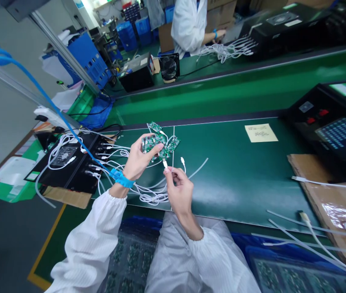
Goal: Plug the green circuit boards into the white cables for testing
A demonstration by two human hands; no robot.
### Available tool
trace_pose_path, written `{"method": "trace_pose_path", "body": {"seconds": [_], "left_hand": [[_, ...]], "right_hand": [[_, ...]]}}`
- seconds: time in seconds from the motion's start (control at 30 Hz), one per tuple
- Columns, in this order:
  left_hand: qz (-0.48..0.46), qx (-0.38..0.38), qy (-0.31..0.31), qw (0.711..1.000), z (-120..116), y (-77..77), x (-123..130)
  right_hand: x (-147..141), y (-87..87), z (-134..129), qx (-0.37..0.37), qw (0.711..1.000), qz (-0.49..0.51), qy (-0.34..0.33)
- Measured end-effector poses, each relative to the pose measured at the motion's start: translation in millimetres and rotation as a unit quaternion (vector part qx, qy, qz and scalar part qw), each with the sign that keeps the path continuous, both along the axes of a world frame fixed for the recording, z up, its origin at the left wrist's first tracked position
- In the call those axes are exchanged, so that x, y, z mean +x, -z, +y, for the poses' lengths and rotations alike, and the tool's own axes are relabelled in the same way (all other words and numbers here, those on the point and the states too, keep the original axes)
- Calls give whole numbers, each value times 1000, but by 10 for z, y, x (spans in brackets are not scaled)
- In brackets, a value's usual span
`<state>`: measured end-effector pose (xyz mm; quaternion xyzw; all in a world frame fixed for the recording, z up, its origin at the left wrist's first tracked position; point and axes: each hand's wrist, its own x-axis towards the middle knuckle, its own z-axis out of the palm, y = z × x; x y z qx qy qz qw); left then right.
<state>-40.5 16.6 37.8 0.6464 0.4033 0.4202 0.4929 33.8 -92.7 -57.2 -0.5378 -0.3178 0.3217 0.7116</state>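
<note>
Near the centre of the frame, the green circuit board (152,142) is held above the desk (227,175) by the left hand (136,159), its longer side appearing to run from left to lower right. The white plug (165,163) lies just below the board's lower right end, its long axis pointing up and slightly left at that edge; whether it is seated in a socket or merely touching cannot be told. The right hand (179,189) is below and to the right of the board, nearer the plug, while the left is the one on the board itself. The left thumb presses across the board's face, with the other fingers mostly hidden behind it, closed around its thickness. On the right hand, thumb and forefinger are pinched nearly together on the plug, the remaining fingers curled in. Two smaller boards, the upper board (155,127) and the side board (173,144), sit close beside the held one, and a white cable bundle (153,198) lies beneath.
</note>
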Motion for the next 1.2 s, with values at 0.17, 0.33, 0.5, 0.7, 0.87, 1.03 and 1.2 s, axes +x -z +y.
{"method": "trace_pose_path", "body": {"seconds": [0.17, 0.33, 0.5, 0.7, 0.87, 1.03, 1.2], "left_hand": [[14, -2, -10, 1000, 6, 28, -1], [36, 15, -3, 999, 13, 2, 5], [38, 35, -6, 999, 9, -22, 40], [73, 57, 13, 996, -16, -97, 32], [105, 66, 32, 992, -53, -133, 22], [91, 61, 28, 994, -67, -83, 21], [105, 75, 27, 991, -48, -90, 27]], "right_hand": [[9, 19, 24, 11, 1000, 24, 8], [-5, 28, 73, 17, 999, 31, 8], [49, 72, 112, 14, 999, 28, 4], [150, 82, 134, 23, 998, 60, -27], [96, 38, 132, 29, 997, 76, 0], [42, 12, 123, 19, 998, 60, 24], [143, 0, 134, 8, 998, 53, -20]]}}
